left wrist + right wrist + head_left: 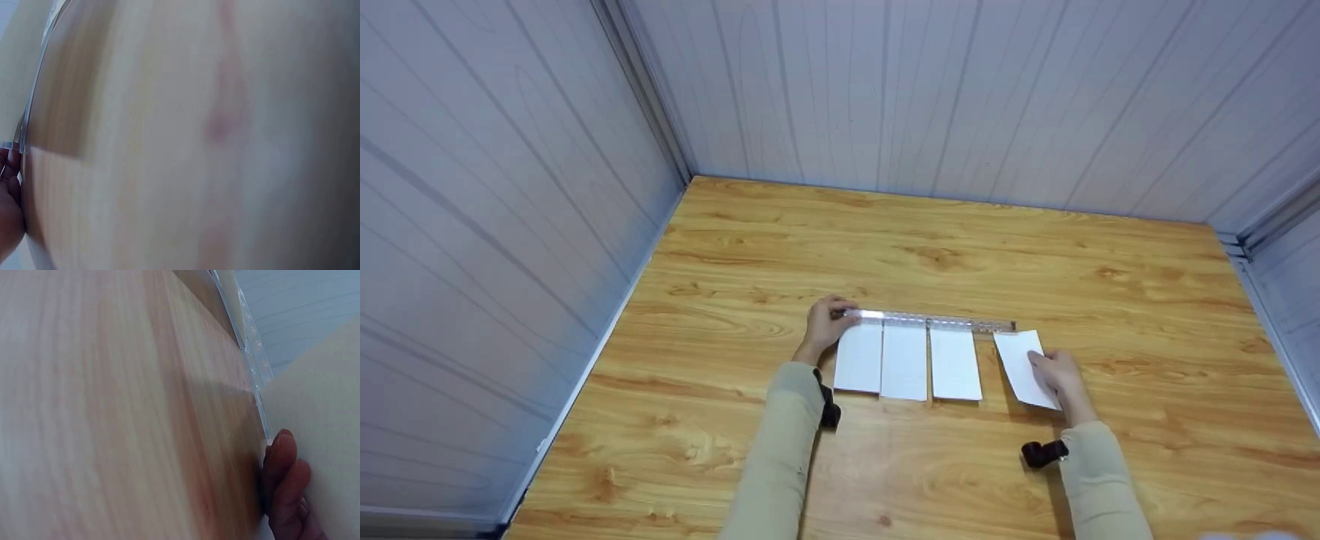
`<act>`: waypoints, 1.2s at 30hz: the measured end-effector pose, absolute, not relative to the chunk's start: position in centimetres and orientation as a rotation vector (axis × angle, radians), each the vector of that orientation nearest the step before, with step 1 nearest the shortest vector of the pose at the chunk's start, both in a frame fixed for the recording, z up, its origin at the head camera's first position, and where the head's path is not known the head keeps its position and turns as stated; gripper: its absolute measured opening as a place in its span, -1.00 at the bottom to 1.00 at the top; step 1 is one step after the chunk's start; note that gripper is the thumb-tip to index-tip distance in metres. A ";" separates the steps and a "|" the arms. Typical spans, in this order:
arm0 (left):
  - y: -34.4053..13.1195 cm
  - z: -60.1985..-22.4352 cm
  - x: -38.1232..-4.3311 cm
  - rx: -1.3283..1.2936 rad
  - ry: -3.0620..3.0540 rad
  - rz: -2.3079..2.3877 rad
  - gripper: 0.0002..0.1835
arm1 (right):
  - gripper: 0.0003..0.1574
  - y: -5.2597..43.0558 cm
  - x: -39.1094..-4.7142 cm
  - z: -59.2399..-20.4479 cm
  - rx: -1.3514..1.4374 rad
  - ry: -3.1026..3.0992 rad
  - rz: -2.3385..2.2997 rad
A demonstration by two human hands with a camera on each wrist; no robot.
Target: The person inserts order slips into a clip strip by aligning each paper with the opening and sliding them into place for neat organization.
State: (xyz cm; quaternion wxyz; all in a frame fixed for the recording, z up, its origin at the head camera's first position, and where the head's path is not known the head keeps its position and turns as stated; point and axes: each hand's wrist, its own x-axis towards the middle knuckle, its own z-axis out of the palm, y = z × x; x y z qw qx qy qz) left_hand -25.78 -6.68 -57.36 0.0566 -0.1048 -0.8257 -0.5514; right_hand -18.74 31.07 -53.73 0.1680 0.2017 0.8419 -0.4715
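A clear plastic strip (952,323) lies crosswise on the wooden table, and my left hand (826,328) grips its left end. Three white cards, the left one (858,358), the middle one (904,361) and the right one (955,364), extend from the strip toward me. My right hand (1060,373) pinches another white card (1020,367) by its right side. This card is tilted, its top edge close to the strip's right end; whether they touch I cannot tell. In the left wrist view, only part of my left hand (10,208) shows at the edge.
Wood-grain tabletop (937,255) extends around the strip and cards. A pale panel wall (847,97) rises behind the table, with another wall (487,247) along the left. Dark wrist cameras, the left one (830,411) and the right one (1041,454), sit at the sleeves.
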 end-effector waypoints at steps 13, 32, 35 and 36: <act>-6.6 -57.3 -26.0 -0.332 -2.490 -1.703 -0.82 | -0.45 30.5 -19.5 -53.7 0.559 2.380 -1.293; -6.7 -57.5 -25.8 -0.376 -2.461 -1.693 -0.82 | -0.61 29.8 -20.5 -54.6 0.531 2.375 -1.367; -6.8 -57.4 -25.8 -0.371 -2.466 -1.693 -0.83 | -0.57 29.8 -20.7 -54.8 0.522 2.367 -1.390; -6.8 -57.4 -25.8 -0.371 -2.465 -1.697 -0.83 | -0.57 29.8 -20.6 -54.7 0.516 2.370 -1.391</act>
